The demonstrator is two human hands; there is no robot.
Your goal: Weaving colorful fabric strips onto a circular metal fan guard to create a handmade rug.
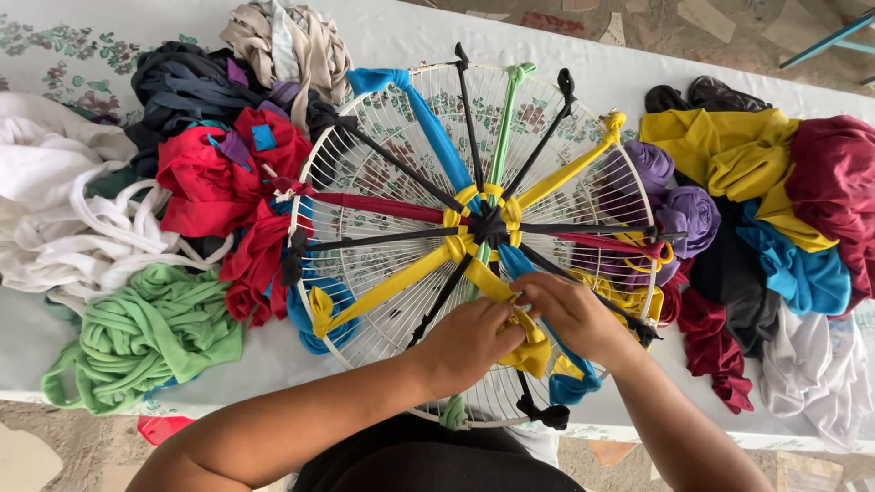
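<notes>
Both the left hand (469, 339) and right hand (570, 314) pinch the yellow strip (527, 344) below the wire grille's (365, 137) hub; tugging hard could loosen the neighbouring blue strip (547, 360).

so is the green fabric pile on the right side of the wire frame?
No, the green fabric pile lies left of the round wire frame; the right side holds yellow, maroon, blue and purple cloth.

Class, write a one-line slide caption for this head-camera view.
Both hands, left hand and right hand, work a yellow fabric strip into a strip-strung round wire frame.
</notes>
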